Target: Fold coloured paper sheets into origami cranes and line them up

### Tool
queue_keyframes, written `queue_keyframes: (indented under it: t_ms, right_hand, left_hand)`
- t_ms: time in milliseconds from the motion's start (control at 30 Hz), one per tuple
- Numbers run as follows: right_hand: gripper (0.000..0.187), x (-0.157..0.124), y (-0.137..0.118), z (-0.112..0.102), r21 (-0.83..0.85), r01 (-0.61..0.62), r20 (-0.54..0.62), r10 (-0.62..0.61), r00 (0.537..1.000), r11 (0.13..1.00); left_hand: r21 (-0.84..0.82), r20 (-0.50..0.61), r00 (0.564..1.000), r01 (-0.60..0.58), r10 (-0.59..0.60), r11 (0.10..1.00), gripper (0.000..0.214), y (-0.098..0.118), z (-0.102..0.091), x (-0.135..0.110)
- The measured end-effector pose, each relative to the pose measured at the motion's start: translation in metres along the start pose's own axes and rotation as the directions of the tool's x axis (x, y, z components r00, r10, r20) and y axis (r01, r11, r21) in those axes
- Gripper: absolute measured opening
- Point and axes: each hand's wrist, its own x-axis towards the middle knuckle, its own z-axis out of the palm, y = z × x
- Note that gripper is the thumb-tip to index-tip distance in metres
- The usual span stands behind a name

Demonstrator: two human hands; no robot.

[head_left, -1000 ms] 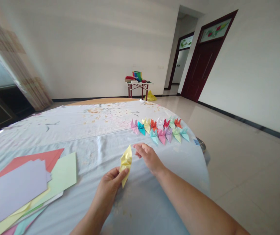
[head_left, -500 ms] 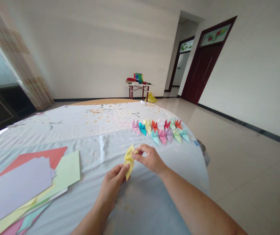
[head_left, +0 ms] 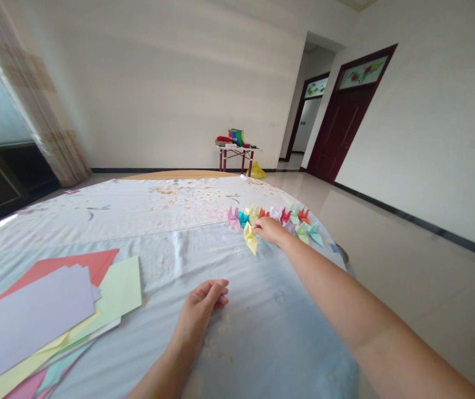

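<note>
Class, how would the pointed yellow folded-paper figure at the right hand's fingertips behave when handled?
The figure is probably light, being small folded paper. Its creases likely keep it fairly stiff; its narrow tips might bend.

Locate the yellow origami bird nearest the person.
In the head view, the yellow origami bird is slightly right of centre, at the right hand, just in front of the bright blue bird.

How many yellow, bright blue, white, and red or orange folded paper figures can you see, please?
Yellow figures: 2
Bright blue figure: 1
White figure: 1
Red or orange figures: 3
Total: 7 visible
The right hand covers part of the cluster.
</note>
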Motion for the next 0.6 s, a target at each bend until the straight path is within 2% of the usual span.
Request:
queue_keyframes:
  t_ms: [233, 333, 400, 500, 600]
  right_hand:
    - [0.013, 0.003, 0.009, 0.011, -0.150, -0.005, 0.051, 0.013, 0.999, 0.989]
    - [0.013, 0.001, 0.012, 0.008, -0.192, -0.003, 0.068, 0.016, 0.998, 0.981]
    - [0.022, -0.003, 0.011, 0.002, -0.207, 0.003, 0.062, 0.010, 0.998, 0.978]
    - [0.033, -0.012, -0.003, -0.011, -0.215, 0.031, 0.011, -0.029, 1.000, 0.976]
    - [0.027, -0.031, -0.030, -0.017, -0.139, 0.148, -0.189, -0.172, 0.967, 0.979]
  left_hand:
    - [0.018, 0.012, 1.000, -0.001, 0.001, 1.000, 0.033, -0.003, 0.000, 0.001]
    - [0.033, 0.031, 0.999, -0.024, 0.023, 0.999, 0.034, -0.005, 0.000, 0.002]
    - [0.043, 0.020, 0.999, -0.033, 0.032, 0.999, 0.036, -0.006, 0.000, 0.001]
    - [0.072, 0.014, 0.999, -0.050, 0.049, 0.996, 0.035, -0.007, 0.002, -0.001]
    - [0.133, 0.032, 0.996, -0.089, 0.086, 0.987, 0.031, -0.008, 0.005, -0.003]
